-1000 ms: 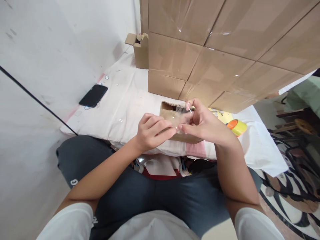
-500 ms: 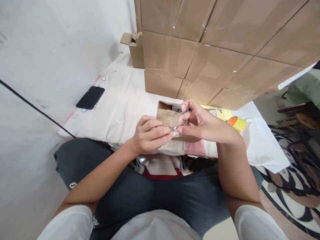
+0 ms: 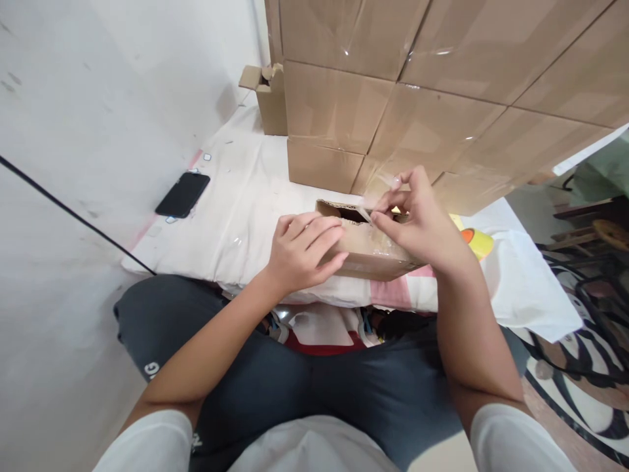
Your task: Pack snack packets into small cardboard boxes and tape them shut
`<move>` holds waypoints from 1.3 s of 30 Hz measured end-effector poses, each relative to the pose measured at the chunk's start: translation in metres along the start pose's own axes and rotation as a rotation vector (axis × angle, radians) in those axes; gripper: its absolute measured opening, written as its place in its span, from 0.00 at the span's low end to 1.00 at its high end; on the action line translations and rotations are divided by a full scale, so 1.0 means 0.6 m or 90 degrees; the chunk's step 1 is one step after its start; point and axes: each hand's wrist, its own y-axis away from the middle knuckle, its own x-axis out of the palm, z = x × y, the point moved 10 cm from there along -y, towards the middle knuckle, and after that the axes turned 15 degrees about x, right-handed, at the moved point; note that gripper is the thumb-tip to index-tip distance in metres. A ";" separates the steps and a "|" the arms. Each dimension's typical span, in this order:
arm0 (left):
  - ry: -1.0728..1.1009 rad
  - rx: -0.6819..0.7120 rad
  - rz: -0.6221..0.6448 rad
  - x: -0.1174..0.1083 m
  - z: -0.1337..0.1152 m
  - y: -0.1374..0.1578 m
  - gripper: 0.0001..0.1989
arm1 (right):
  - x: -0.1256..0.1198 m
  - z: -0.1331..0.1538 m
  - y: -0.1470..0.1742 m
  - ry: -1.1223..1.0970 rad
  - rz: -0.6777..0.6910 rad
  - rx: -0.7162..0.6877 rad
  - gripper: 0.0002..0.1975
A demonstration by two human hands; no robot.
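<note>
A small cardboard box (image 3: 363, 262) lies near the table's front edge, with a dark gap open along its top. My left hand (image 3: 309, 252) rests against the left end of this box, fingers spread and nothing gripped. Above the box's right part, my right hand (image 3: 413, 213) pinches a piece of clear tape (image 3: 381, 185), blurred by motion and partly hidden behind the fingers. Shiny clear tape also shows on the box's near top edge.
Stacked, taped cardboard boxes (image 3: 334, 108) rise right behind the work. A small open carton (image 3: 272, 108) stands left of them. A black phone (image 3: 183, 195) lies by the wall. At right is a yellow roll with an orange core (image 3: 483, 244).
My right hand has lifted up and to the right with the clear tape. My left hand has let go of the tape and opened over the box's left end.
</note>
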 end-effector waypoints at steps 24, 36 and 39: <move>0.032 -0.052 0.133 0.055 0.023 0.013 0.10 | 0.059 0.023 0.012 0.286 0.021 -0.106 0.18; 0.076 -0.024 0.176 0.079 0.012 0.020 0.14 | 0.061 0.028 0.015 0.356 0.008 -0.133 0.14; 0.063 -0.005 0.155 0.073 0.007 0.019 0.13 | 0.060 0.027 0.014 0.367 -0.003 -0.125 0.14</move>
